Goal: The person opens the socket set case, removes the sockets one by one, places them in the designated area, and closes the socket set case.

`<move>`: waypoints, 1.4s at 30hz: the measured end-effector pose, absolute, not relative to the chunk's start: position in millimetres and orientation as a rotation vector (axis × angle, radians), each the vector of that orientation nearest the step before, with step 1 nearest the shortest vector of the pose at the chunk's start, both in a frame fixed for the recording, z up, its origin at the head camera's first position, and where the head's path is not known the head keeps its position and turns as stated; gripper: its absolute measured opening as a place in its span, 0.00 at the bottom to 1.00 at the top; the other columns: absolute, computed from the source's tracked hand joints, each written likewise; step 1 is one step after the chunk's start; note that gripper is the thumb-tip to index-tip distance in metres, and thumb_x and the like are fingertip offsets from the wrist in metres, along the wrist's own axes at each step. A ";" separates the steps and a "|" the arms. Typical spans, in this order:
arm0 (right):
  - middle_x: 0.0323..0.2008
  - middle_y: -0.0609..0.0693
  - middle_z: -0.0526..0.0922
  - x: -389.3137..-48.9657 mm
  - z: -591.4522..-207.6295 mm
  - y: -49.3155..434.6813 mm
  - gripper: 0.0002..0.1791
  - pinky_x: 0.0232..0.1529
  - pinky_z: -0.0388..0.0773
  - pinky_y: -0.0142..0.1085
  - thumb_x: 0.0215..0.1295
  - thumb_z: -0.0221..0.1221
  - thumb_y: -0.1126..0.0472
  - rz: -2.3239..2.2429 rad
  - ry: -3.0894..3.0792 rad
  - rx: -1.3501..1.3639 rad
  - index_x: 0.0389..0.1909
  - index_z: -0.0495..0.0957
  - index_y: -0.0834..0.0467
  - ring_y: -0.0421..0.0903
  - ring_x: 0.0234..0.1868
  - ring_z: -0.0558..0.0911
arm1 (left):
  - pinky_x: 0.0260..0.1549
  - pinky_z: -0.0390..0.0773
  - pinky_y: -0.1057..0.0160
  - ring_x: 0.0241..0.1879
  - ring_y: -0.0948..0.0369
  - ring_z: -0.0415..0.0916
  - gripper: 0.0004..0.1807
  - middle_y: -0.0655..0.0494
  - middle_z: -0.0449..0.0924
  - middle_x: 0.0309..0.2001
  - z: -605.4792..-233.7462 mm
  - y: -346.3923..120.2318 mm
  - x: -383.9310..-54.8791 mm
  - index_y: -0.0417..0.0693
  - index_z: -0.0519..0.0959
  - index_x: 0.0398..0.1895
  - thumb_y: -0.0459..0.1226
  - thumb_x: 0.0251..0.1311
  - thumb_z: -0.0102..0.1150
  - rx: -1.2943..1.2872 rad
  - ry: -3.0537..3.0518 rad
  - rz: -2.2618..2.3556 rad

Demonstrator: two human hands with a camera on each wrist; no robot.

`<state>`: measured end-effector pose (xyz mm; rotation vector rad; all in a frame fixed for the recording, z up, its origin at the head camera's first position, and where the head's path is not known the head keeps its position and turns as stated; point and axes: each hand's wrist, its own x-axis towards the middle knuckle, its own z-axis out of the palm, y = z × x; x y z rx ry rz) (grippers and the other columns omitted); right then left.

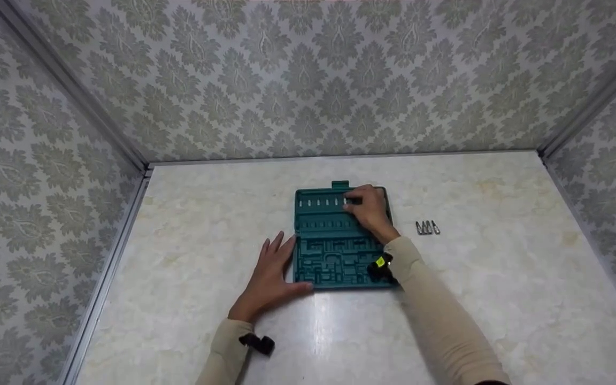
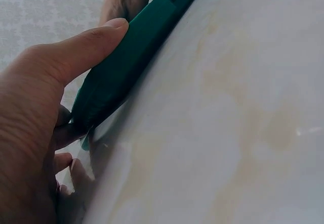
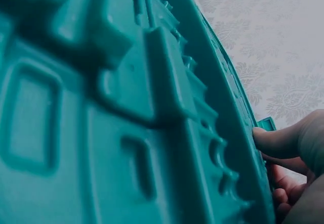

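Note:
A green plastic tool case (image 1: 340,287) lies unfolded on the table, its moulded hollows facing up. Along its far half runs a row of small silver bits (image 1: 317,203). My right hand (image 1: 369,206) reaches over that half, thumb and forefinger pinching a small silver bit (image 1: 345,201) at the right end of the row. In the right wrist view the case wall partly hides these fingers. My left hand (image 1: 273,272) lies at the near left corner, fingers spread; its thumb (image 2: 96,44) rests along the case's near edge.
Several loose bits (image 1: 427,228) lie side by side on the pale marbled table (image 1: 190,224), right of the case. A latch tab (image 1: 340,184) sticks out from the case's far edge. Patterned wall panels (image 1: 308,80) enclose the table at the back and sides.

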<state>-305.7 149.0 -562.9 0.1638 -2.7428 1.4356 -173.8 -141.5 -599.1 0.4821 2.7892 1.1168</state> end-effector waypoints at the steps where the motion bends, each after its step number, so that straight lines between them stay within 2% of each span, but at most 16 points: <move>1: 0.64 0.64 0.81 -305.7 -563.1 148.7 0.16 0.74 0.72 0.58 0.74 0.70 0.68 1.465 -2.726 0.150 0.59 0.89 0.66 0.63 0.69 0.76 | 0.86 0.37 0.41 0.90 0.49 0.36 0.69 0.50 0.47 0.90 -599.0 -141.5 -173.8 0.62 0.53 0.92 0.74 0.50 0.74 0.481 2.788 1.121; 10: 0.58 0.63 0.84 -302.6 -564.6 149.4 0.12 0.69 0.77 0.55 0.70 0.70 0.72 1.613 -2.576 0.081 0.53 0.90 0.66 0.60 0.63 0.80 | 0.86 0.39 0.39 0.90 0.48 0.36 0.70 0.50 0.46 0.91 -598.5 -139.2 -172.3 0.64 0.53 0.92 0.75 0.49 0.75 0.476 2.786 1.132; 18: 0.56 0.62 0.86 -301.5 -569.3 149.9 0.11 0.69 0.76 0.54 0.73 0.69 0.69 1.487 -2.615 0.066 0.53 0.91 0.66 0.59 0.62 0.81 | 0.86 0.39 0.38 0.90 0.49 0.35 0.70 0.51 0.46 0.91 -599.8 -137.8 -172.3 0.63 0.52 0.92 0.75 0.49 0.74 0.492 2.777 1.147; 24: 0.51 0.64 0.86 -301.3 -571.4 149.1 0.08 0.63 0.80 0.57 0.72 0.70 0.71 1.490 -2.539 0.120 0.49 0.91 0.68 0.61 0.57 0.83 | 0.86 0.38 0.39 0.90 0.49 0.35 0.70 0.51 0.46 0.91 -599.7 -137.9 -172.6 0.62 0.53 0.92 0.74 0.49 0.74 0.485 2.775 1.145; 27: 0.51 0.64 0.86 -300.8 -571.2 149.4 0.09 0.61 0.81 0.56 0.74 0.69 0.69 1.523 -2.505 0.117 0.50 0.90 0.69 0.61 0.56 0.83 | 0.86 0.37 0.41 0.90 0.51 0.35 0.69 0.52 0.47 0.90 -599.7 -138.3 -173.5 0.63 0.53 0.92 0.74 0.49 0.74 0.487 2.769 1.155; 33: 0.53 0.59 0.88 -298.0 -564.0 160.3 0.13 0.58 0.81 0.47 0.79 0.67 0.61 1.709 -2.407 0.007 0.56 0.87 0.65 0.54 0.54 0.85 | 0.86 0.36 0.42 0.90 0.53 0.34 0.70 0.53 0.46 0.91 -600.2 -139.5 -174.2 0.64 0.53 0.92 0.74 0.48 0.75 0.486 2.759 1.172; 42: 0.50 0.58 0.88 -277.3 -537.7 197.6 0.13 0.45 0.82 0.31 0.81 0.65 0.60 1.706 -2.342 -0.014 0.57 0.86 0.64 0.47 0.47 0.87 | 0.85 0.38 0.39 0.90 0.51 0.33 0.71 0.53 0.45 0.91 -601.7 -141.1 -173.7 0.67 0.52 0.92 0.75 0.47 0.75 0.463 2.770 1.175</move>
